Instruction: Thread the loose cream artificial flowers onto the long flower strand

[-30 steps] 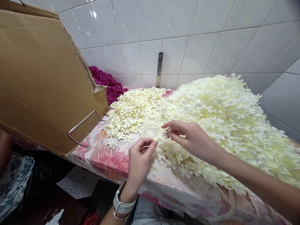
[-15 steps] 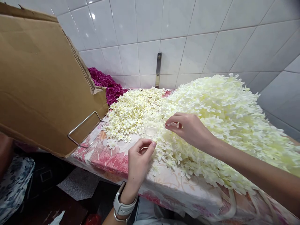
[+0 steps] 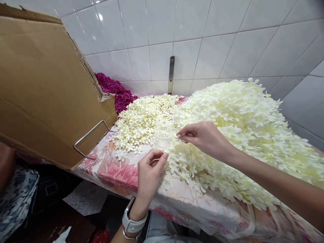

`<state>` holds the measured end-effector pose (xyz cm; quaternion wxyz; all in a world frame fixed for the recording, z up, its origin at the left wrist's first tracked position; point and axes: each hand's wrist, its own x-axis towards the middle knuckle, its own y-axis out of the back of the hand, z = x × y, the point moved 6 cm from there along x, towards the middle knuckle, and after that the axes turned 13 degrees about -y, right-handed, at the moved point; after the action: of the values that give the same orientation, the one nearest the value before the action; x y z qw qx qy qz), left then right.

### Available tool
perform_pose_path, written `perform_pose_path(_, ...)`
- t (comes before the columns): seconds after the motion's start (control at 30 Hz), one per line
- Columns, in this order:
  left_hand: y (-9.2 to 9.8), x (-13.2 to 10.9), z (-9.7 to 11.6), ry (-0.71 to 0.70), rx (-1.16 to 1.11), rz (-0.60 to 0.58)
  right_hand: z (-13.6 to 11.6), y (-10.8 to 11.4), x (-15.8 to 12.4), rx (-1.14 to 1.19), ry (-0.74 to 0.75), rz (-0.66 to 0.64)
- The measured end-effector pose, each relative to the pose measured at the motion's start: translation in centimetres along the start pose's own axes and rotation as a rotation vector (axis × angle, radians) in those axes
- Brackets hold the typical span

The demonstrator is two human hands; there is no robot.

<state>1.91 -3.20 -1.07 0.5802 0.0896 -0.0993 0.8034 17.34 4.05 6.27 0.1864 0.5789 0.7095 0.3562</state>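
my right hand (image 3: 206,138) pinches one cream flower off the big pile (image 3: 243,135), beside the small cup (image 3: 163,135). my left hand (image 3: 149,172) rests at the pile's near edge, thumb and forefinger closed, apparently empty. next seems a careful, light transfer.

- The table (image 3: 121,175) stands against the tiled wall (image 3: 215,40).
- The big heap of flowers (image 3: 243,135) lies on its right part.
- The flat spread of loose flowers (image 3: 144,118) lies left of that heap.
- The small cup (image 3: 163,136) sits between the 2.
- The cardboard box (image 3: 43,91) stands at the table's left end, and behind it lies another pile of flowers (image 3: 113,91).
- The right hand (image 3: 202,136) is over the heap, just right of the cup.
- The left hand (image 3: 149,175) is at the front edge.
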Motion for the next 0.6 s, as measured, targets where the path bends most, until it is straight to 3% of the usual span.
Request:
perform_pose_path(0.17,0.1,0.1,0.1,-0.007,0.002,0.010,-0.3,0.7,0.0,-0.060,0.036,0.100)
perform_pose_path(0.33,0.2,0.1,0.1,-0.002,-0.009,0.016,0.0,0.2,0.7,-0.182,0.035,0.046)
perform_pose_path(0.6,0.1,0.3,-0.6,0.034,-0.039,0.013,-1.1,-0.3,-0.1,-0.455,0.281,0.158)
